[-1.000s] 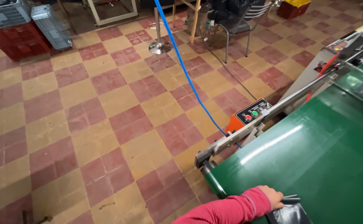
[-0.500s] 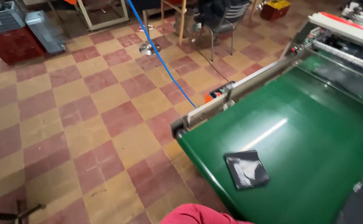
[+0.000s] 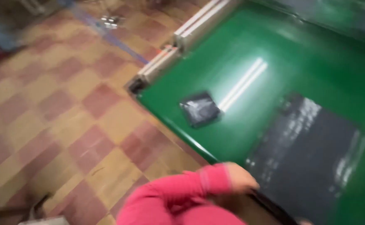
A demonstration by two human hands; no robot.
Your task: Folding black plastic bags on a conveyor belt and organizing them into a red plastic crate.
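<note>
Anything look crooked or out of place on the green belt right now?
The small dark packet lies skewed to the green belt's edge; the large dark sheet beside it too. No spill or damage shows, though the picture is blurred.

I see a small square black packet (image 3: 200,109) mid-frame and a larger black packet (image 3: 312,158) lower right.
</note>
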